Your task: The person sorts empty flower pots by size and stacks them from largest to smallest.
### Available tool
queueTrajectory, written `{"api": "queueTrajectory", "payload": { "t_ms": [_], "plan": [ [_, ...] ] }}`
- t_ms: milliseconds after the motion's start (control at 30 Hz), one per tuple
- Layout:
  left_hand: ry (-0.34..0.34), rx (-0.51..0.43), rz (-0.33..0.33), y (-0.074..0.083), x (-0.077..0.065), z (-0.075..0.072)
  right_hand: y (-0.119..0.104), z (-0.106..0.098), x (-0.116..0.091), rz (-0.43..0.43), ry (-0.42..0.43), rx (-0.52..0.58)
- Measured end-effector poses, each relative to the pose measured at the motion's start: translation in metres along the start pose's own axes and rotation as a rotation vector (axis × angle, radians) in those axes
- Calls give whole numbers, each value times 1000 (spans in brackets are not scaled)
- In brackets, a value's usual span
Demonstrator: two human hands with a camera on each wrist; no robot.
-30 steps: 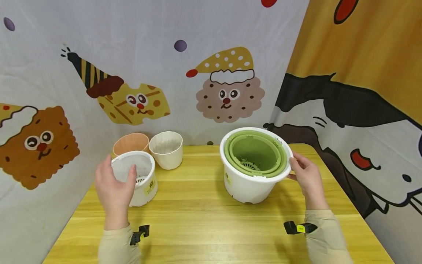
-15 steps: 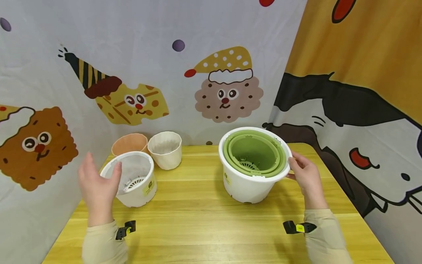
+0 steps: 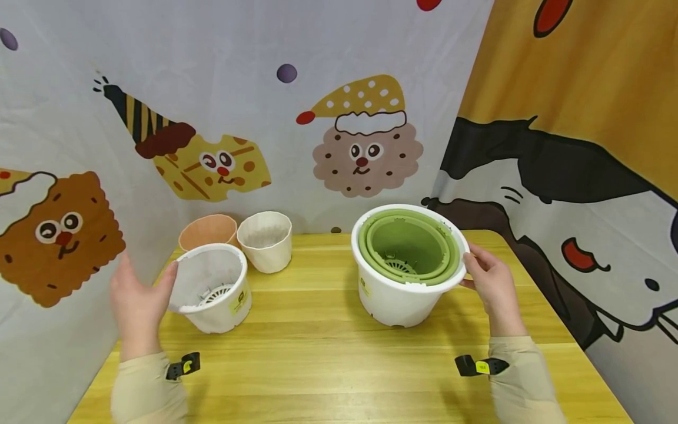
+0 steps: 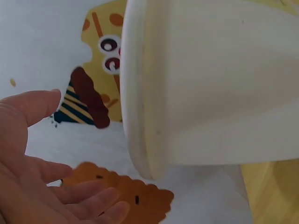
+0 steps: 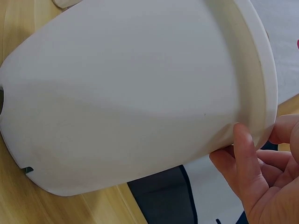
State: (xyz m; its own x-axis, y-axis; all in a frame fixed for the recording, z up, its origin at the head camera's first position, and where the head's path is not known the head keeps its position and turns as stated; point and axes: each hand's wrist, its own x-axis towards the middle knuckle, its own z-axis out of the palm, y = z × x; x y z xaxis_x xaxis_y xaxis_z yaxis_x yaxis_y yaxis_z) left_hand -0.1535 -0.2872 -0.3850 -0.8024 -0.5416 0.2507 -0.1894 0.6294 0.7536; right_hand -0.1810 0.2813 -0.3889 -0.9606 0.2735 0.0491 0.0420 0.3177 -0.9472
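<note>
At the right of the head view, a large white flowerpot [image 3: 399, 303] stands on the table with green pots [image 3: 410, 241] nested inside it. My right hand [image 3: 492, 285] pinches its rim, thumb on top and fingers beneath; the right wrist view shows the fingers [image 5: 245, 158] against the outer wall. To the left stands a smaller white flowerpot [image 3: 222, 312] with a slotted bottom and a yellow label. My left hand [image 3: 139, 303] is spread just left of that pot, holding nothing. In the left wrist view a gap lies between its fingers [image 4: 93, 191] and the white rim.
Behind the smaller white pot are an orange pot [image 3: 209, 229], partly hidden, and a cream pot [image 3: 267, 244] with a wavy rim. Cartoon-printed cloth [image 3: 238, 47] hangs along the back and sides of the wooden table [image 3: 328, 353].
My left hand has moved left, off the smaller white pot, uncovering more of its inside. My right hand and the large pot keep their place.
</note>
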Motion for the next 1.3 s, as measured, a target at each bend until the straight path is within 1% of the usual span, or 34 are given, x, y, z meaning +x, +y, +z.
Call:
{"api": "queueTrajectory", "payload": {
  "t_ms": [67, 133, 333, 467, 600, 867, 1133, 1300],
  "plan": [
    [-47, 4, -51, -4, 2, -3, 0, 0, 0, 0, -2, -2],
    [-86, 7, -86, -8, 3, -5, 0, 0, 0, 0, -5, -4],
    [-147, -2, -139, -16, 3, -7, 0, 0, 0, -3, 0, -2],
    [-195, -2, -193, -21, 5, -6, 0, 0, 0, -2, -3, -3],
    [-252, 24, -232, -25, 7, -4, 0, 0, 0, -1, -4, -5],
    [-295, 80, -235, -32, 8, -2, 0, 0, 0, 13, 2, -20],
    [-332, 99, -243, -32, 10, 0, -1, 0, 0, 22, -3, -18],
    [-333, 119, -208, -35, 9, 2, 0, 0, 0, 13, -6, -22]
  ]
}}
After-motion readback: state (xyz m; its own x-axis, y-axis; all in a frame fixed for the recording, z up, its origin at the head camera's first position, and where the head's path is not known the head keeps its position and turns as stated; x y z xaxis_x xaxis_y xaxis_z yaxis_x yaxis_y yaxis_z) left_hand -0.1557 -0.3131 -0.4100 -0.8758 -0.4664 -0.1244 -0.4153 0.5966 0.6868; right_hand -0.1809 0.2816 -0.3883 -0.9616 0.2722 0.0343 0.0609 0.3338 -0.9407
